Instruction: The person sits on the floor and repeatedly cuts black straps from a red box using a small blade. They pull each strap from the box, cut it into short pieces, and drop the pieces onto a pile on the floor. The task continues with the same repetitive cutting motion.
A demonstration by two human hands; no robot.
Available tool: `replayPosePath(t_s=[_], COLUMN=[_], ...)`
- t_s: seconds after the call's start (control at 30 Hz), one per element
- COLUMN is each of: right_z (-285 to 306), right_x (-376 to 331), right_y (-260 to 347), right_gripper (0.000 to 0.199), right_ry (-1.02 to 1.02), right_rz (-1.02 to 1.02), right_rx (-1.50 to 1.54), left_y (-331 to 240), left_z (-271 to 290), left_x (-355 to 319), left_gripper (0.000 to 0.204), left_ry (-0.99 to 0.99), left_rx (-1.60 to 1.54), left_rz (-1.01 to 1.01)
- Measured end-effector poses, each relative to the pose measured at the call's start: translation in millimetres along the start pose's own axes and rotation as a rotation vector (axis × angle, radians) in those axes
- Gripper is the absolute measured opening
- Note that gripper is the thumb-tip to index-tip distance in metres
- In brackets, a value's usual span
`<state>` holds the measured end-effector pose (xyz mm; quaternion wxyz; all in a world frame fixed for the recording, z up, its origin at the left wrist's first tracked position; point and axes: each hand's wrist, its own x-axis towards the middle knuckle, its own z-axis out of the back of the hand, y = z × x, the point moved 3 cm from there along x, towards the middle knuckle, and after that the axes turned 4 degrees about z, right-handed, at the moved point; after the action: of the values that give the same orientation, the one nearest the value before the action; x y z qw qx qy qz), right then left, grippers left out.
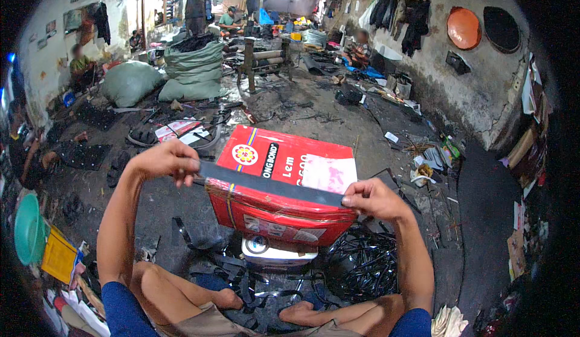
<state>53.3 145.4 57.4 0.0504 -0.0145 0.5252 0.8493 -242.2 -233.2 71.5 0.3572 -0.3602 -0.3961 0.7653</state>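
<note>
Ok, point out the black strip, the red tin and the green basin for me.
black strip (272, 186), head view, middle of its flat face
red tin (266, 153), head view, its top face
green basin (27, 228), head view, its inner wall

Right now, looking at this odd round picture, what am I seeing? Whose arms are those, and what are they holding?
No machine here: a person wears a wide-angle camera on the head, looking down, so straight edges bend and the arms are the wearer's own. The left hand and right hand each grip one end of a dark flat strip, stretched across the top of a red tin. A tangle of black strips lies on the floor by the person's bare feet. Behind are stuffed green sacks and other people at work.
</note>
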Motion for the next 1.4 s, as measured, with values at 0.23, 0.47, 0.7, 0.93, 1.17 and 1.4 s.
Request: replayPosePath(t_s=[0.23,0.47,0.7,0.93,1.17,1.4], right_z=[14,-11,-8,-4,-3,3], right_x=[45,37,15,5,6,9], right_y=[-17,-5,-8,-12,-12,-14], right_gripper=[0.02,0.029,0.028,0.017,0.018,0.017], right_ry=[-0.156,-0.506,-0.623,-0.578,-0.456,-0.525], right_rz=[0.067,0.086,0.168,0.394,0.352,0.34], right_rx=[-0.314,-0.717,-0.766,-0.951,-0.835,-0.652], left_y=[31,-93,-89,-90,-78,-81], left_z=[33,-205,-243,-247,-246,-245], left_x=[42,152,173,170,175,180], left_gripper=[0.022,0.049,0.032,0.019,0.017,0.022], left_ry=[-0.713,-0.396,-0.293,-0.409,-0.339,-0.35], left_rx=[1.077,0.235,0.001,0.134,0.086,0.023], left_rz=[0.172,-0.704,-0.626,-0.703,-0.742,-0.705])
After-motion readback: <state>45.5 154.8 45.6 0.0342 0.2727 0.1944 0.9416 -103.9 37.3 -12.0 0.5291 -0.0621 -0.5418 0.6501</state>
